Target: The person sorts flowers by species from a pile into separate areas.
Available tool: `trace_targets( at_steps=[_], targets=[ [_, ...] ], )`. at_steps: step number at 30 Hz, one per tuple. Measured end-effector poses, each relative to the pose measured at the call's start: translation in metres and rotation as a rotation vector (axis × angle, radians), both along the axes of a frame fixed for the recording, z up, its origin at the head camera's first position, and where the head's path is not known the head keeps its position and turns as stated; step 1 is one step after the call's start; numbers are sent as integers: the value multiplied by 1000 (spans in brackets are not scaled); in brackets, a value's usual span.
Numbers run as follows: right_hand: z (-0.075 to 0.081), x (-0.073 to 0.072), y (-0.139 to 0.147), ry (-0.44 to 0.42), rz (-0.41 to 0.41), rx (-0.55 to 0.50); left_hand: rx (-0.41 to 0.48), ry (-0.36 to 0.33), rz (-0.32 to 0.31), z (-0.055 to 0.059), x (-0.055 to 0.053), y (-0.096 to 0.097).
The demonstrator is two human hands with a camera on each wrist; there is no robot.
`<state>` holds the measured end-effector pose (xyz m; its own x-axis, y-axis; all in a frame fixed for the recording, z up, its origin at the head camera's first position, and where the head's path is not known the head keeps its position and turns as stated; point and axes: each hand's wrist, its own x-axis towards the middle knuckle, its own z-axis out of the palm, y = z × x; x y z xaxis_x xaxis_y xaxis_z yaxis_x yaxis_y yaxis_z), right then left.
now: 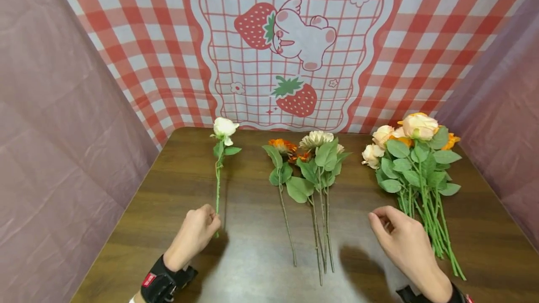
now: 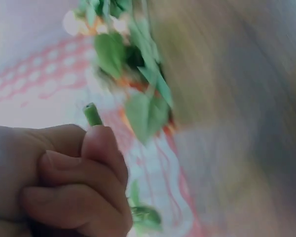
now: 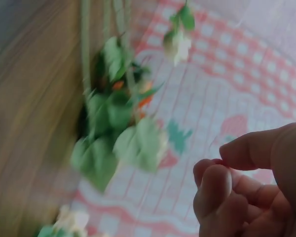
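My left hand (image 1: pixel 191 234) pinches the lower green stem of a white rose (image 1: pixel 225 128) at the left of the table. In the left wrist view the cut stem end (image 2: pixel 92 114) pokes out above the curled fingers. The bloom points toward the back edge. My right hand (image 1: pixel 407 243) hovers with loosely curled fingers, holding nothing, beside a bunch of peach roses (image 1: pixel 419 126) at the right. Between the hands lie orange flowers (image 1: pixel 283 145) and cream flowers (image 1: pixel 316 140) on long brown stems. Both wrist views are blurred.
The brown wooden table (image 1: pixel 168 209) ends at a red-and-white checked cloth (image 1: pixel 168 36) hanging behind it. Pink curtains (image 1: pixel 54 130) hang at both sides. The peach bunch's leaves and green stems spread close to my right hand.
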<state>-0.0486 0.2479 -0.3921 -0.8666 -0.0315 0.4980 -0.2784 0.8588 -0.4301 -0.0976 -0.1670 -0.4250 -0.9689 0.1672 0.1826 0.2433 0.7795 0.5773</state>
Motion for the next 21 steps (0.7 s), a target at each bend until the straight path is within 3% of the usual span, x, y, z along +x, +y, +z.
trace_targets(
  at_steps=[4, 8, 15, 18, 21],
  targets=[
    [5, 1, -20, 37, 123, -49, 110, 33, -104, 9, 11, 22],
    [5, 4, -40, 7, 260, -104, 208, 113, -211, 16, 21, 46],
    [0, 11, -84, -316, 526, -336, 385, 273, -441, 17, 39, 85],
    [-2, 15, -98, -436, 617, -468, 401, 295, -519, 15, 45, 100],
    [-5, 17, -106, -484, 645, -562, 379, 294, -590, 12, 50, 112]
  ],
)
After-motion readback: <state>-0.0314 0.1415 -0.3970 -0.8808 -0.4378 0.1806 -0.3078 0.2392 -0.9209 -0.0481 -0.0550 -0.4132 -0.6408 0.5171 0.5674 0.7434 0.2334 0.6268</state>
